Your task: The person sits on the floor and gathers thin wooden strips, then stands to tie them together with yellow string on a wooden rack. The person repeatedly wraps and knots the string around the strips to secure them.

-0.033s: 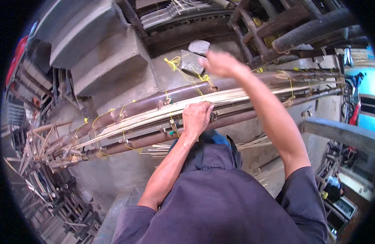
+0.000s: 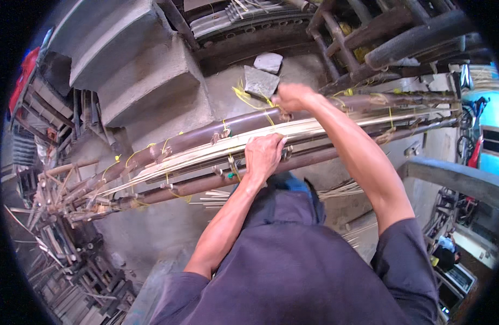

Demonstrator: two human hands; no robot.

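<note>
A long bundle of pale, thin strips [image 2: 201,146], which look like split bamboo, lies lengthwise between two dark brown poles. My left hand [image 2: 262,157] is closed over the bundle near its middle, fingers curled across the strips. Beyond it, my right hand [image 2: 295,97] is closed at the far pole [image 2: 195,130], slightly blurred. Yellow string [image 2: 242,95] trails from beside the right fingers and seems gripped in them; the fingertips are partly hidden. Several yellow ties loop around the far pole. The near pole [image 2: 309,158] passes just in front of my body.
Concrete steps [image 2: 146,70] rise at the far left. Two flat grey stones [image 2: 260,81] lie on the floor beyond the far pole. A dark pole frame [image 2: 363,38] stands at far right. Loose thin sticks [image 2: 341,189] lie beneath the near pole. Wood pieces [image 2: 92,276] are stacked at lower left.
My right hand has come down closer to the far pole, and the yellow string beside it has shifted and blurred. My left hand stays on the strips.
</note>
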